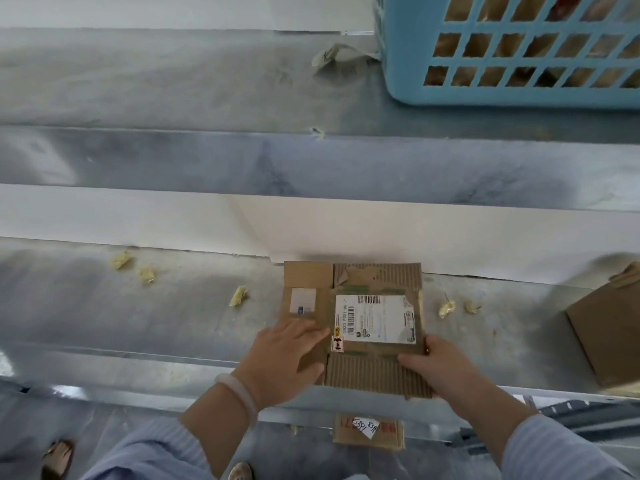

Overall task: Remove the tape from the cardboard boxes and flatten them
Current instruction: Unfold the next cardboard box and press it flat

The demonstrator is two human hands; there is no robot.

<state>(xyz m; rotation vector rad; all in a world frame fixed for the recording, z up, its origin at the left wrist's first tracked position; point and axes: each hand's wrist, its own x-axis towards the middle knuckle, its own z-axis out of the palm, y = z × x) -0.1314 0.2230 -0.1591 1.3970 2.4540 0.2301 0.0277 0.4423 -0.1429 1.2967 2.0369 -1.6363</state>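
the cardboard box lies collapsed on the metal surface right in front of the person, its far edge close against the white wall behind. its top paper is torn away to bare ribbing at the far and near ends, and a shipping label sits in the middle. the left hand rests spread and flat on the near left part, fingers reaching toward the label. the right hand lies flat-fingered over the near right corner, thumb up along the side edge; neither holds anything. to me this looks like the flattening step, pressing the box down. what seem to be greenish strips of tape still run along the label's edges, so the next move probably calls for a fingernail under one end while the other hand pins the board. crumpled tape scraps dot the surface, another box waits at the right, and a blue basket stands on the shelf above.
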